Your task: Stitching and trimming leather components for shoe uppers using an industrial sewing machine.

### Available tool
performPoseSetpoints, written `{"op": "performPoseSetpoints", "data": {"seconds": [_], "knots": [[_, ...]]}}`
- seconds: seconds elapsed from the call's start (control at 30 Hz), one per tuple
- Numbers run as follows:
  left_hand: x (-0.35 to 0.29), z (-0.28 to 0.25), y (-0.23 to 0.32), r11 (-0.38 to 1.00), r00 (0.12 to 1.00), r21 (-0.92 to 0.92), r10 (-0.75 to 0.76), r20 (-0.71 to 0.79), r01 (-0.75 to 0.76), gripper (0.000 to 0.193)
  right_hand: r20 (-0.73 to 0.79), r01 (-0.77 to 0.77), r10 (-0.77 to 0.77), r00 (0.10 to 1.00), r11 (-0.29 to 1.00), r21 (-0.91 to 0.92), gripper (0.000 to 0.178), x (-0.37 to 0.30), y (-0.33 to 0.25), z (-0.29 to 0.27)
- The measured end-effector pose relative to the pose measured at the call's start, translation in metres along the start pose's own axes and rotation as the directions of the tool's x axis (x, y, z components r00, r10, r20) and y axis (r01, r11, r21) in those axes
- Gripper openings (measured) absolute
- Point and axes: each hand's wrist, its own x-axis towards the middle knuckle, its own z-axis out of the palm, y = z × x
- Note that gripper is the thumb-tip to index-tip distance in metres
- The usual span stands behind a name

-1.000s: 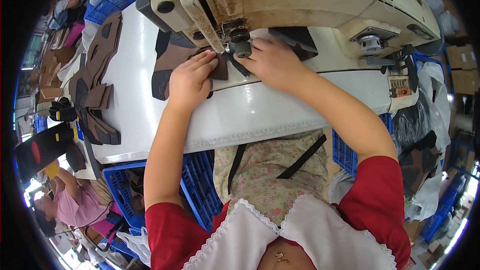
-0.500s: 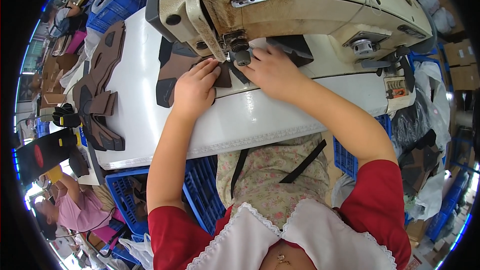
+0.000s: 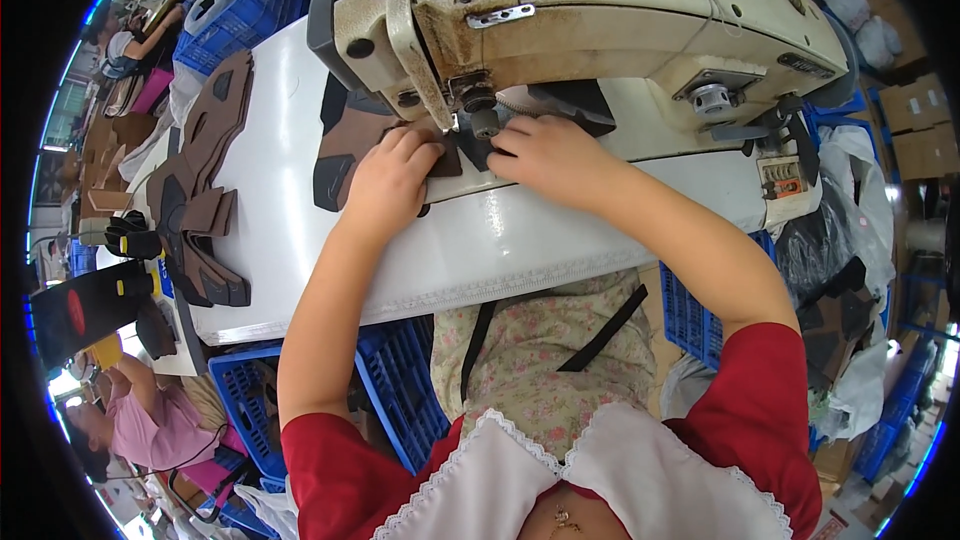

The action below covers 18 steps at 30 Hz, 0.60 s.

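Beneath the head of a beige sewing machine lies a flat brown and black leather-like piece, cut like a shoe-upper part. My left hand is on its brown part, left of the needle, with fingers bent and close together. To the right of the presser area, my right hand grips a dark section of the work with curled fingers. Its fingertips are partly hidden behind the machine's round dark knob. A black flap of material shows beyond my right hand, under the machine arm.
Stacked brown and black cut pieces lie along the table's left side. The white table has a ruler strip on its front edge. Blue crates stand beyond and below it. A person in pink sits at the lower left.
My right hand has drawn slightly nearer me and its fingers are more curled. My left hand stays on the piece, its fingers a little more bent. The whole view has shifted slightly.
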Motion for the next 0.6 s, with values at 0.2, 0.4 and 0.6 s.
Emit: {"op": "performPoseSetpoints", "data": {"seconds": [0.2, 0.4, 0.6], "knots": [[0.015, -0.007, -0.015, 0.835, 0.918, -0.39, -0.389, 0.082, 0.389, 0.032, 0.027, 0.051, -0.049, 0.998, 0.996, -0.074, 0.03, -0.008, 0.0, 0.001], [0.025, -0.012, -0.014, 0.764, 0.865, -0.407, -0.465, 0.191, 0.5, 0.033, 0.004, 0.017, -0.017, 1.0, 0.993, -0.119, 0.036, -0.009, -0.003, 0.007], [0.022, -0.014, -0.006, 0.823, 0.895, -0.352, -0.416, 0.164, 0.447, 0.037, -0.189, -0.01, -0.012, 0.982, 0.994, -0.112, 0.018, 0.001, -0.003, 0.021]]}}
